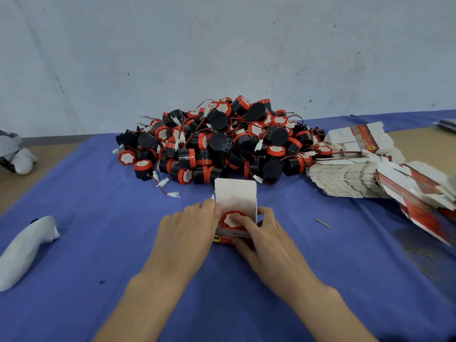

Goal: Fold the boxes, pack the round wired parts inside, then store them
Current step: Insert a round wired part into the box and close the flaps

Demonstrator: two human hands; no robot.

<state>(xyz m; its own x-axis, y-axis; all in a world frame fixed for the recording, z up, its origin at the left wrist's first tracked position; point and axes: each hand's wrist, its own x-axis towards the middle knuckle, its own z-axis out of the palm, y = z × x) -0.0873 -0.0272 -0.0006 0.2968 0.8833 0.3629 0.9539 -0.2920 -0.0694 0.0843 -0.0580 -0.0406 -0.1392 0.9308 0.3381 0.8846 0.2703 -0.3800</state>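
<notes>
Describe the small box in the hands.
The box is small thin card, red print outside, white inside. It is upright over the blue cloth, top open, lid flap raised. A red-rimmed round part sits in its mouth. The left hand holds its left side; the right hand grips its front and touches the part.

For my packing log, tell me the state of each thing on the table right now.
box: folded up, lid flap open and upright.
round part: inside the box, red end up.
left hand: holds the box's left side.
right hand: fingers on the round part, thumb on the box front.
pile of round wired parts: loose, unpacked.
flat boxes: unfolded, stacked.
</notes>
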